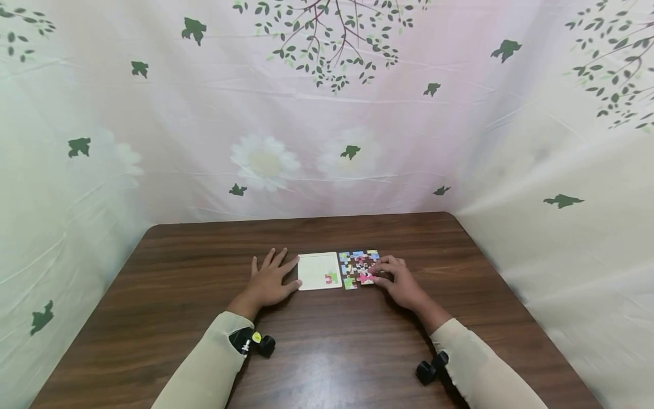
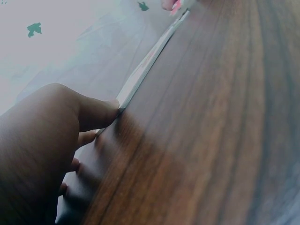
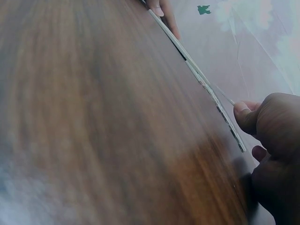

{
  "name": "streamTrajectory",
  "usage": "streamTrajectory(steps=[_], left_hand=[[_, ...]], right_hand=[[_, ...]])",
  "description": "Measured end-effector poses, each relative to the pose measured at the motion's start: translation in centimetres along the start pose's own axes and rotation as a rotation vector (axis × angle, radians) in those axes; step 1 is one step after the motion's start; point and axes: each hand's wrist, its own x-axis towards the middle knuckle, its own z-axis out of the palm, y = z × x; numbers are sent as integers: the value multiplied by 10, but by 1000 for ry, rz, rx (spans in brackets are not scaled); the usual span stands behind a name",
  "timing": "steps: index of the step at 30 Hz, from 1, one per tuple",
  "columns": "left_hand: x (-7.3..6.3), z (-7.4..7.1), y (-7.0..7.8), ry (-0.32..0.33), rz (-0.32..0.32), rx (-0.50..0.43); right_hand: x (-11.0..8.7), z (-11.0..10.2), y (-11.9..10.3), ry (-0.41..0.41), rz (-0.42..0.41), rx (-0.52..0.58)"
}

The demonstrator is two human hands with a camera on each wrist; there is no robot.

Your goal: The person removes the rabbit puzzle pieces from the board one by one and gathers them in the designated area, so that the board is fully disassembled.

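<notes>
A shallow white puzzle tray (image 1: 318,267) lies flat on the brown table, with a few pink and green pieces fitted in its lower right corner. Thumb and index finger of my left hand (image 1: 272,283) touch the tray's left edge; the other fingers are spread on the tabletop. Right beside the tray lie several loose, colourful jigsaw pieces (image 1: 349,283). My right hand (image 1: 401,282) pinches a pink jigsaw piece (image 1: 366,278) over the right side of that group. In the right wrist view the held piece (image 3: 224,95) shows as a thin tilted edge, raised above the others.
The wooden table (image 1: 327,346) has rounded far corners. A pale curtain (image 1: 317,130) printed with leaves, birds and flowers hangs behind it and on both sides. Black wrist cameras (image 1: 265,345) sit on both sleeves.
</notes>
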Motion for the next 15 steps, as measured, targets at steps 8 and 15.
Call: streamTrajectory(steps=[8,15], left_hand=[[0,-1,1,2,-2,-3],[1,0,2,-3,-6,-3]], right_hand=[[0,-3,-1,-35,21,27],[-1,-4,-2,-51,6,19]])
